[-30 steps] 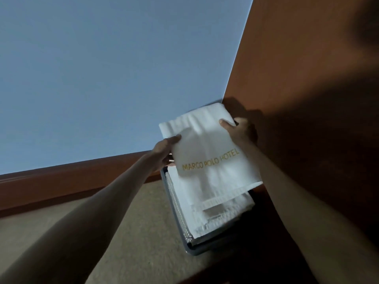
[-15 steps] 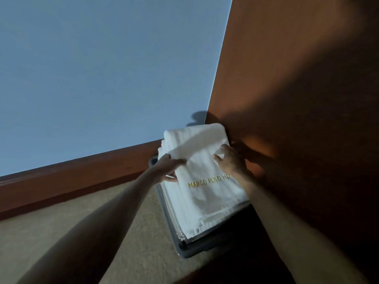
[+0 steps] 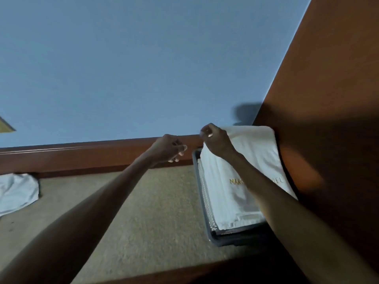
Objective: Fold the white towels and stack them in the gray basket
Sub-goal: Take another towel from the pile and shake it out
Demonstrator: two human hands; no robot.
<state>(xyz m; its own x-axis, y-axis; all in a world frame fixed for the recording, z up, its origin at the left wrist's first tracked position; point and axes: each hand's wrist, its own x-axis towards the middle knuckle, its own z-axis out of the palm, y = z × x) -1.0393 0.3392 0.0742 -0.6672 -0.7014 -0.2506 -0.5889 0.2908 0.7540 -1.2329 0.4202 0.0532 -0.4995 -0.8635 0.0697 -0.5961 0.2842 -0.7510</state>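
Note:
The gray basket [image 3: 229,240] stands on the carpet in the corner, against the wooden panel on the right. A stack of folded white towels fills it. The top white towel [image 3: 257,158] carries gold lettering, partly hidden by my right forearm, and its far end rises above the basket's back rim. My right hand [image 3: 215,141] has its fingers curled on the far left corner of that towel and pinches it. My left hand [image 3: 171,148] hovers just left of the basket, off the towel, with fingers loosely curled and nothing in them.
A loose white towel [image 3: 17,191] lies crumpled on the beige carpet [image 3: 160,201] at the far left. A wooden skirting board [image 3: 82,158] runs under the blue wall. The brown wooden panel [image 3: 328,119] closes off the right side, and a dark wooden edge crosses the bottom.
The towel has come down onto the stack in the basket. My left hand let go and drew away to the left. My right hand shifted to the towel's far left corner.

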